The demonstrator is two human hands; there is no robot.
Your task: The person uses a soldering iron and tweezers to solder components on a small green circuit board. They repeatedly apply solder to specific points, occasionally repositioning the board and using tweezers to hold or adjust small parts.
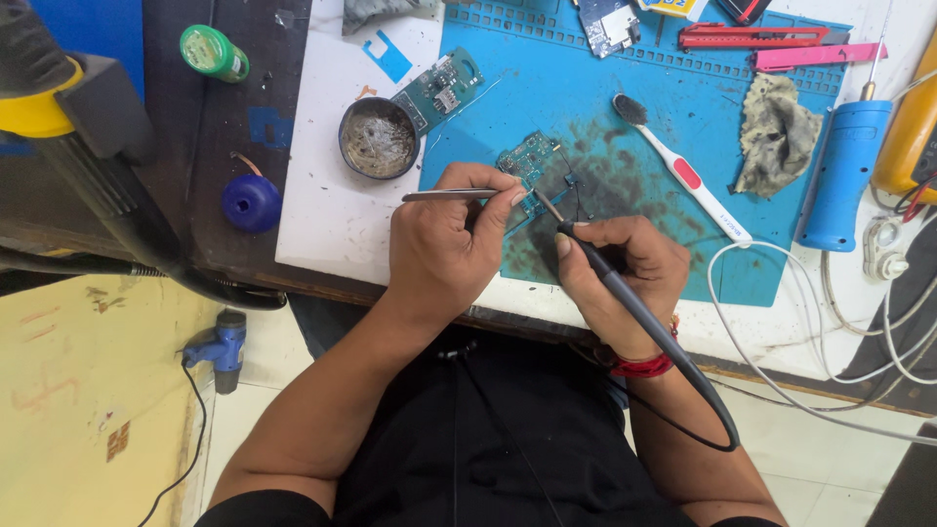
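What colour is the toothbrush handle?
White toothbrush with a red grip patch, head view.

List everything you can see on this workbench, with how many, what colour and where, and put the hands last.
work mat: 1, blue, stained, table centre
circuit board: 1, green, on mat under the tools
second board: 1, green, mat's left edge
round tin: 1, grey paste, left of mat
toothbrush: 1, white and red, on mat
rag: 1, grey, mat's right side
utility knives: 2, red and pink, top
blue tool: 1, right of mat
left hand: holds tweezers
right hand: holds soldering iron
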